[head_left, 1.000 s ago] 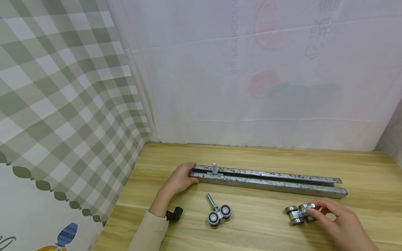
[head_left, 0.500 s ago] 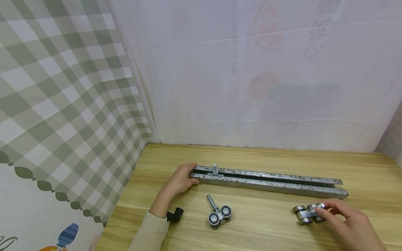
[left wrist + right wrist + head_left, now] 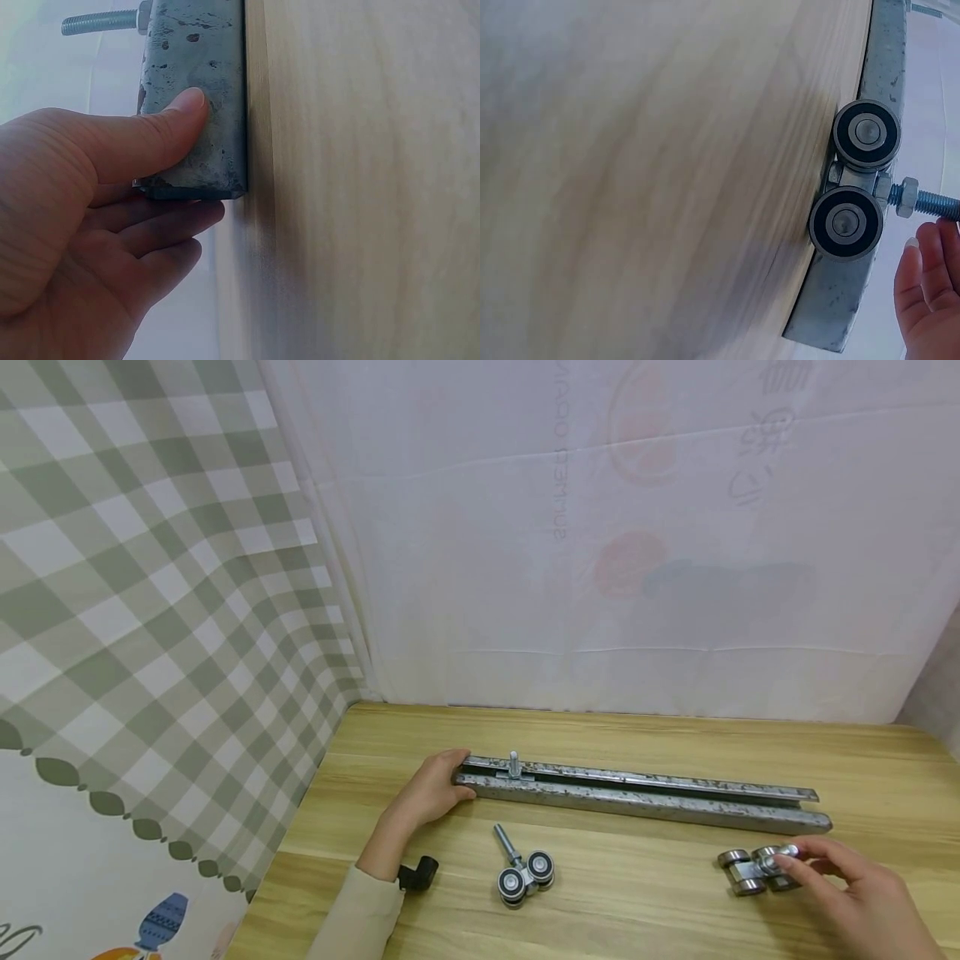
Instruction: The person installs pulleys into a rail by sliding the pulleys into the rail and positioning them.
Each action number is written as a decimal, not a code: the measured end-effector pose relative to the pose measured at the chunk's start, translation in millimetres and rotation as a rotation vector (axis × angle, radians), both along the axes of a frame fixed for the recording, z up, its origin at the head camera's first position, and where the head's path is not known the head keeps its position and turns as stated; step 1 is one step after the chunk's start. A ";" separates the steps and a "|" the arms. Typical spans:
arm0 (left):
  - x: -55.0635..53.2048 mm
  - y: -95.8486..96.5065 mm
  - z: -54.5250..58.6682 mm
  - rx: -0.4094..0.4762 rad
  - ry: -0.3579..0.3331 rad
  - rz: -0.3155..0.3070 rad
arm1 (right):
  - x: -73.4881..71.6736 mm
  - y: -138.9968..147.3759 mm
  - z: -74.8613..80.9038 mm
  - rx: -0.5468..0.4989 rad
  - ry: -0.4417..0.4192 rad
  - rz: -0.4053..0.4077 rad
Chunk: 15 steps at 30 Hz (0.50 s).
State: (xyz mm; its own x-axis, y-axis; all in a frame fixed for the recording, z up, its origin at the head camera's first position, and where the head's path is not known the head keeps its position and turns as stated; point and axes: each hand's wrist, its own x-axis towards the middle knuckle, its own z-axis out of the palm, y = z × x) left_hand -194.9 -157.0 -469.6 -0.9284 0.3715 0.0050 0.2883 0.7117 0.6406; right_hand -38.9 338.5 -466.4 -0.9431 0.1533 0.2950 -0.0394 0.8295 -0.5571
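Observation:
A slotted steel track (image 3: 645, 795) lies across the table, slot upward. My left hand (image 3: 427, 793) grips its left end; in the left wrist view the thumb (image 3: 169, 127) presses the side wall, with other fingers by the end. Near that end a bolt (image 3: 514, 766) stands upright on a plate in the slot. My right hand (image 3: 855, 885) pinches the bolt of a roller trolley (image 3: 752, 870) in front of the track's right end. The right wrist view shows two of its wheels (image 3: 867, 133) and the threaded bolt (image 3: 934, 202) with nuts.
A second roller trolley (image 3: 525, 878) lies on the table in front of the track, its bolt pointing back. A black elbow-shaped piece (image 3: 420, 873) is beside the left forearm. White cloth (image 3: 637, 677) hangs behind the table, checked cloth (image 3: 187, 593) at the left.
My right hand has moved rightward with the roller trolley, along the front of the track. The left hand keeps its grip at the track's left end.

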 end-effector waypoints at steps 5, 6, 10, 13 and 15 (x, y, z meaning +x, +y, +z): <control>0.3 -0.3 0.0 -0.006 -0.005 0.003 | -0.6 4.4 0.3 -0.004 -0.029 -0.040; 0.4 -0.3 0.0 -0.007 -0.005 0.003 | -0.5 5.2 0.4 -0.004 -0.034 -0.047; 0.6 -0.2 -0.3 -0.005 -0.002 -0.002 | -0.1 7.5 1.6 -0.007 -0.050 -0.069; 1.0 -0.1 0.1 -0.004 -0.005 -0.001 | -0.3 9.1 3.0 -0.014 -0.062 -0.082; 1.4 -0.2 0.4 -0.003 -0.008 0.001 | 0.0 10.7 2.7 -0.018 -0.051 -0.090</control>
